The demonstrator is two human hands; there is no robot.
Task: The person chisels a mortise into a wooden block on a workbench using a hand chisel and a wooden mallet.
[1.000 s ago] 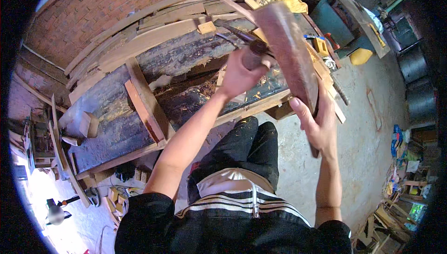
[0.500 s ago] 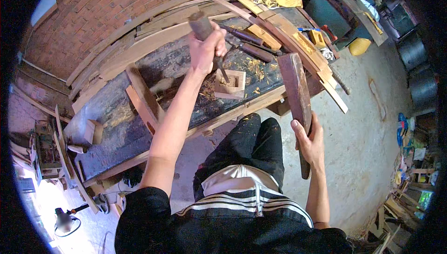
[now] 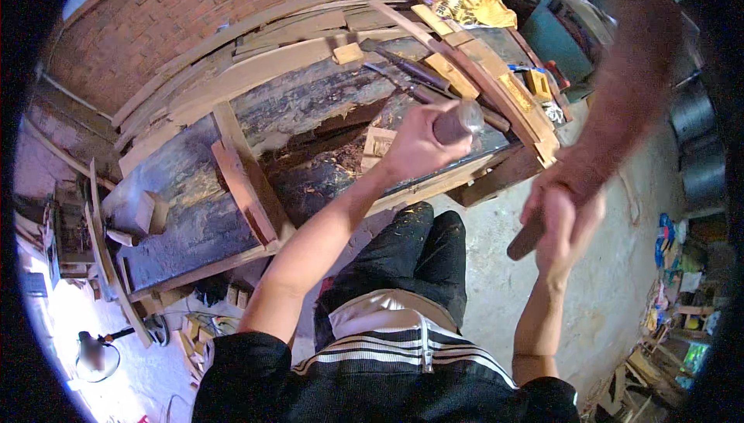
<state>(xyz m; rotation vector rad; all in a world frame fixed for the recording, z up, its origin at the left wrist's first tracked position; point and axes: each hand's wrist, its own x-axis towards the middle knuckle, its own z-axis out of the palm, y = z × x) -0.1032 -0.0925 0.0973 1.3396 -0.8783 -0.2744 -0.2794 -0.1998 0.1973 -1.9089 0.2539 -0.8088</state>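
Note:
My left hand point(image 3: 418, 144) is wrapped round the thick round handle of a chisel point(image 3: 459, 121), its butt end tilted to the right. The chisel's blade is hidden behind the hand. Just left of that hand, a pale wooden block point(image 3: 375, 146) with a square hollow lies on the dark workbench point(image 3: 182, 202), partly covered by my fingers and wrist. Raised on the right, a long wooden club point(image 3: 624, 90) is smeared by motion. My right hand point(image 3: 564, 218) is closed round its narrow grip.
More chisels point(image 3: 415, 68) lie behind my left hand, beside long planks point(image 3: 496, 74). A yellow bag point(image 3: 469, 1) sits at the back. A wooden frame piece point(image 3: 244, 175) crosses the bench on the left, near a small block point(image 3: 151, 212). Boards point(image 3: 256, 47) line the brick wall.
My left hand has moved right and nearer with the chisel, tipping its butt rightward. My right hand has swung the club up and to the right. A small block at the back is now uncovered.

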